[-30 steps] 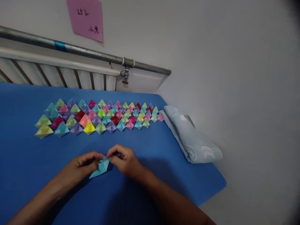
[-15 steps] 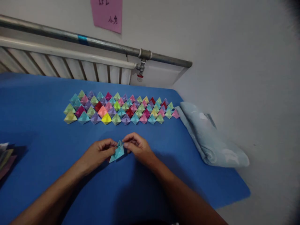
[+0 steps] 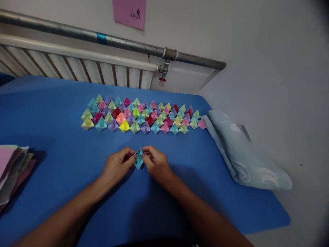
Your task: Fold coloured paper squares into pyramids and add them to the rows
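Note:
Between my two hands is a light blue folded paper piece (image 3: 139, 159), its middle opened into a hollow with points at top and bottom. My left hand (image 3: 118, 163) pinches its left side between thumb and fingers. On the right side, my right hand (image 3: 156, 162) grips the paper the same way. Beyond my hands, several rows of small folded paper boats (image 3: 135, 127) in many colours lie on the blue surface (image 3: 64, 151).
A stack of coloured paper sheets (image 3: 15, 171) lies at the left edge. On the right rests a folded light blue blanket (image 3: 241, 154) against the wall. A radiator (image 3: 87, 70) and a metal pipe (image 3: 133, 45) with a valve run along the back.
The paper piece has turned more upright and its middle has spread open. My right hand now holds its right side. The view has shifted, showing more of the paper stack.

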Demonstrator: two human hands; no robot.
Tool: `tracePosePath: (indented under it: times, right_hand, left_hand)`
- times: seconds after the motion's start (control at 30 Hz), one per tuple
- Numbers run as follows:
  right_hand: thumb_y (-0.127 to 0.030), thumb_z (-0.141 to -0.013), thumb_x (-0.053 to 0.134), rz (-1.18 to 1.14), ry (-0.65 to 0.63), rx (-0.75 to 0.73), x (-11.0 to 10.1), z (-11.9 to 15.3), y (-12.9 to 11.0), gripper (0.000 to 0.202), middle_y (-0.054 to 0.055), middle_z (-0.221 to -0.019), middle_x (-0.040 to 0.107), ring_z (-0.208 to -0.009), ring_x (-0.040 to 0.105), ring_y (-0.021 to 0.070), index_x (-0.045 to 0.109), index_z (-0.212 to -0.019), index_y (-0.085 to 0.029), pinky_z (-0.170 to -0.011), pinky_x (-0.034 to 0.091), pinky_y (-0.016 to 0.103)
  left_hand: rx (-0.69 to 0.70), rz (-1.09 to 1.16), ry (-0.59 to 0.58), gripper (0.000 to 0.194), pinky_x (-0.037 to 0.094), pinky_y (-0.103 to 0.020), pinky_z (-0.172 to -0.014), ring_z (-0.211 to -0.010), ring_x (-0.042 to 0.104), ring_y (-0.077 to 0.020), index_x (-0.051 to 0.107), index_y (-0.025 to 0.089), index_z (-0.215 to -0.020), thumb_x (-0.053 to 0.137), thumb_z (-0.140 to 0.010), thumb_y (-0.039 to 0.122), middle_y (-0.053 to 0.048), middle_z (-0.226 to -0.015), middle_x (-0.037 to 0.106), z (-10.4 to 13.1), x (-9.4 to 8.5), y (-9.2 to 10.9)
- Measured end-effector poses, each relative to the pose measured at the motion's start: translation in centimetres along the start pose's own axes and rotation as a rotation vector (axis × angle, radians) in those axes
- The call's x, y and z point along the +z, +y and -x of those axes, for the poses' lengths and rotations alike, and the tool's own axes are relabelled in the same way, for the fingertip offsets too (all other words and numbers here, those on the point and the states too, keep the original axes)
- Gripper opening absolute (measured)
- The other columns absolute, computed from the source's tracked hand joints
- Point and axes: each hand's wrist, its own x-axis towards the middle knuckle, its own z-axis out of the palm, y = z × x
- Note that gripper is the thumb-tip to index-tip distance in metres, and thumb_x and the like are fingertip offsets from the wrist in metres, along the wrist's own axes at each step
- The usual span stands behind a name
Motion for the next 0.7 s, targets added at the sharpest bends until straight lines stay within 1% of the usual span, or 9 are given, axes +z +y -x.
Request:
tracePosePath:
  times: [0.13,0.2,0.27,0.37,0.47,0.53,0.7]
  right_hand:
    - [-0.017,-0.086,0.047,0.180,-0.013,-0.176,-0.3,0.2,-0.1,0.018,0.003,-0.078,0.066,-0.072,0.058,0.0145,0.065,-0.086,-0.021,-0.074,0.046,0.027]
    - [-0.016,-0.086,0.046,0.221,-0.023,-0.217,-0.2,0.3,-0.2,0.019,0.004,-0.081,0.067,-0.073,0.059,0.0151,0.065,-0.088,-0.021,-0.075,0.046,0.027]
    - [-0.016,-0.087,0.046,0.231,-0.028,-0.220,-0.1,0.4,-0.2,0.019,0.004,-0.080,0.067,-0.074,0.059,0.0153,0.064,-0.088,-0.021,-0.075,0.045,0.027]
    - [-0.019,-0.088,0.049,0.194,-0.028,-0.179,0.0,0.2,-0.2,0.016,0.003,-0.076,0.065,-0.070,0.058,0.0150,0.064,-0.087,-0.020,-0.070,0.044,0.027]
    - [-0.023,-0.089,0.051,0.185,-0.047,-0.149,0.0,0.1,-0.3,0.014,0.001,-0.070,0.062,-0.065,0.055,0.0143,0.063,-0.082,-0.020,-0.064,0.042,0.026]
    - [-0.022,-0.089,0.050,0.212,-0.055,-0.153,-0.1,0.0,-0.3,0.015,0.000,-0.068,0.061,-0.063,0.054,0.0137,0.061,-0.078,-0.021,-0.063,0.040,0.026]
    - [-0.017,-0.089,0.047,0.291,-0.030,-0.227,0.0,0.0,-0.3,0.018,0.001,-0.070,0.060,-0.064,0.054,0.0136,0.055,-0.073,-0.021,-0.064,0.039,0.026]
  left_hand:
    - [0.049,-0.060,0.005,0.035,0.048,-0.026,-0.056,-0.065,0.061,-0.0165,0.069,0.019,-0.098,0.057,-0.078,0.044,-0.004,-0.077,0.070,0.1,-0.2,0.4]
    - [0.060,-0.077,-0.005,0.033,0.048,-0.026,-0.056,-0.064,0.061,-0.0168,0.070,0.019,-0.096,0.056,-0.080,0.044,-0.004,-0.076,0.070,0.2,-0.3,0.7]
    - [0.074,-0.093,0.001,0.030,0.047,-0.025,-0.056,-0.061,0.059,-0.0160,0.070,0.019,-0.087,0.055,-0.080,0.044,-0.002,-0.070,0.068,0.2,-0.3,0.9]
    - [0.094,-0.099,0.040,0.026,0.045,-0.024,-0.055,-0.059,0.058,-0.0149,0.068,0.019,-0.080,0.053,-0.081,0.041,-0.001,-0.067,0.065,0.2,-0.1,1.0]
    - [0.117,-0.093,0.056,0.026,0.045,-0.024,-0.055,-0.057,0.056,-0.0135,0.066,0.019,-0.079,0.051,-0.082,0.039,0.000,-0.065,0.063,0.2,0.3,0.8]
    - [0.125,-0.081,0.057,0.026,0.044,-0.023,-0.054,-0.056,0.055,-0.0131,0.066,0.019,-0.078,0.050,-0.082,0.039,0.001,-0.064,0.062,0.1,0.5,0.7]
    - [0.095,-0.038,0.074,0.024,0.045,-0.025,-0.055,-0.057,0.056,-0.0138,0.065,0.019,-0.081,0.050,-0.082,0.037,0.001,-0.067,0.062,0.1,0.9,0.6]
